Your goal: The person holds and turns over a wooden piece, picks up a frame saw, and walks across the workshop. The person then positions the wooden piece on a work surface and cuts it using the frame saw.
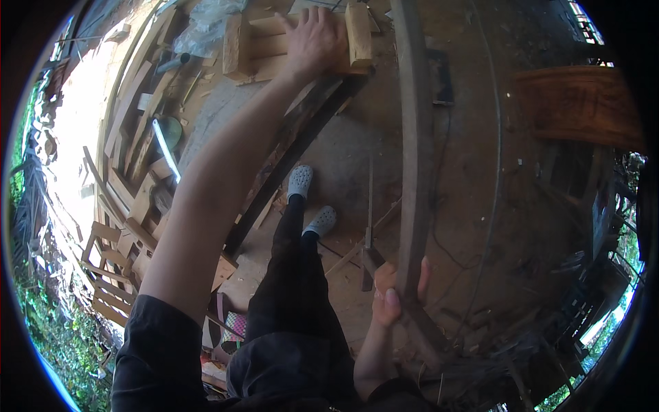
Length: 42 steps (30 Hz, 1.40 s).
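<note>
My left hand (pixel 316 42) is stretched far forward and rests palm down on a pale slatted wooden piece (pixel 268 47). That piece has thick blocks at both ends. The thumb and fingers are apart, and the far fingertips are hard to make out. Low and right of centre, my right hand (pixel 392 295) is wrapped round a long brown wooden beam (pixel 412 151). The beam runs up past the top of the picture. Between my arms, a dark wooden bar (pixel 295 161) slants from beneath the slatted piece toward me.
Wood offcuts (pixel 137 172) pile up at the left, beside a clear plastic sheet (pixel 206 27). A broad polished wooden slab (pixel 583 106) is at the far right. A cable (pixel 495 103) crosses the concrete floor (pixel 467 172). My feet wear pale clogs (pixel 300 182).
</note>
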Each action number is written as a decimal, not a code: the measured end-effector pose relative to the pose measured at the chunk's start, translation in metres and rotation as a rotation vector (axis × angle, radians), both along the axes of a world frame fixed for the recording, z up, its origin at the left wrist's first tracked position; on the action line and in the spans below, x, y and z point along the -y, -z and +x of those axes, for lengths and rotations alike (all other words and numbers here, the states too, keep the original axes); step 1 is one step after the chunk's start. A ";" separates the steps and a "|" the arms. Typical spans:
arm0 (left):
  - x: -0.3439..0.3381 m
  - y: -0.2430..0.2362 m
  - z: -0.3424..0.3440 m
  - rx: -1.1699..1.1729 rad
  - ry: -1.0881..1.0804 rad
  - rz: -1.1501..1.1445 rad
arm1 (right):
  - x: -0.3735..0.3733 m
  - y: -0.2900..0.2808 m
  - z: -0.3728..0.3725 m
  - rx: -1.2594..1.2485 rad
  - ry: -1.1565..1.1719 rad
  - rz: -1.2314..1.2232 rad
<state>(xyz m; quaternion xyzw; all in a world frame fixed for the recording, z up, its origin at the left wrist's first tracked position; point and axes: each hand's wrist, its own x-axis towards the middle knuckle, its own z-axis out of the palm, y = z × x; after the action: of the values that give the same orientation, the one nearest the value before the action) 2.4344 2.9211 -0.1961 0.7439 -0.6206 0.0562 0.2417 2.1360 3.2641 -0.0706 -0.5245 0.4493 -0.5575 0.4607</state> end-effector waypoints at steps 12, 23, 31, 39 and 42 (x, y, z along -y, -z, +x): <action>0.002 -0.001 0.008 0.006 0.012 0.005 | 0.135 0.019 0.061 -0.002 -0.021 0.119; 0.007 0.004 0.002 0.023 -0.061 -0.004 | 0.161 -0.004 0.072 -0.078 -0.067 0.190; 0.012 0.002 0.000 0.035 -0.046 -0.102 | -0.048 0.042 -0.037 -0.275 0.048 -0.105; 0.005 0.002 0.008 0.013 0.022 -0.056 | -0.078 0.047 -0.027 -0.154 0.132 -0.138; 0.007 -0.013 -0.007 -0.006 0.113 0.038 | -0.068 0.060 -0.038 -0.309 0.207 -0.421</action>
<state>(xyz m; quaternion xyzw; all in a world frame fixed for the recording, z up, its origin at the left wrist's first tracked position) 2.4273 2.9146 -0.1833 0.7122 -0.6619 0.0283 0.2321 2.0979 3.3317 -0.1305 -0.6387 0.4399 -0.5960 0.2082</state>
